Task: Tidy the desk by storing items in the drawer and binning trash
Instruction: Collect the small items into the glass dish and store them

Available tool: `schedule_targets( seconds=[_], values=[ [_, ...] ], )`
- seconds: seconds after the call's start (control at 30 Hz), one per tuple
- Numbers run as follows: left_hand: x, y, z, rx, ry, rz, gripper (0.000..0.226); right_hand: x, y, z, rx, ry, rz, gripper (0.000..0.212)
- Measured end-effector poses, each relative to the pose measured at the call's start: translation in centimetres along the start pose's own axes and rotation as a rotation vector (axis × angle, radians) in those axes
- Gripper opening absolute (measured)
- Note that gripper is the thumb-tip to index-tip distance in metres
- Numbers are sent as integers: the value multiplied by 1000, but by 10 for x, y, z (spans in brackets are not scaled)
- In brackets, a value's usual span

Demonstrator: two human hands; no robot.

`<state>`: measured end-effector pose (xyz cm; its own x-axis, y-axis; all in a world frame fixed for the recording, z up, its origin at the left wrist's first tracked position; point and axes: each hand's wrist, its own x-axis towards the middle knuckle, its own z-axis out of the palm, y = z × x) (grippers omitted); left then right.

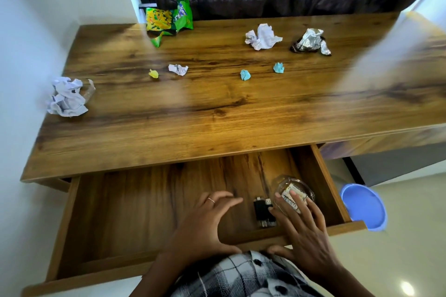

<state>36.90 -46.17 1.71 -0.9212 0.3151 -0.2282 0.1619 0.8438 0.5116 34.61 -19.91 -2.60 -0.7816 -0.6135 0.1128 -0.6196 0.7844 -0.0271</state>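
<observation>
open drawer (144, 212) below the desk (217, 123) front, jar (293, 191) in its right end, usb sticks (263, 212) left of jar, crumpled papers (261, 36) and wrappers (169, 19) on desk, bin (364, 207) on floor right of drawer

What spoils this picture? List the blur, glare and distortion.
Head view: wide-angle lens bows the desk edges; a pale blurred streak smears the upper right; glare spot on the floor tile; right hand and clear container slightly soft; crumpled paper softens near the left edge.
</observation>
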Motion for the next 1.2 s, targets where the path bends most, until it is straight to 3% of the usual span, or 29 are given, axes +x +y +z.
schedule_targets(
  seconds=[0.2, 0.37, 0.63, 0.8, 0.97, 1.2],
  values=[
    [4, -8, 11, 255, 317, 5, 108, 25, 4, 1, -45, 4, 37, 85],
    [17, -16, 6, 322, 456, -83, 107, 59, 9, 3, -67, 8, 81, 84],
    [59, -43, -6, 407, 602, -98, 73, 124, 14, 3, -72, 49, 108, 77],
    [86, -54, -8, 396, 796, -18, 47, 149, 15, 6, -47, 263, 77, 55],
    [95, -60, -5, 470, 861, 45, 36, 153, 17, 9, -80, 408, 41, 39],
    [93, -60, -1, 383, 849, 30, 38, 150, 13, 11, -39, 398, 82, 40]
  ],
)
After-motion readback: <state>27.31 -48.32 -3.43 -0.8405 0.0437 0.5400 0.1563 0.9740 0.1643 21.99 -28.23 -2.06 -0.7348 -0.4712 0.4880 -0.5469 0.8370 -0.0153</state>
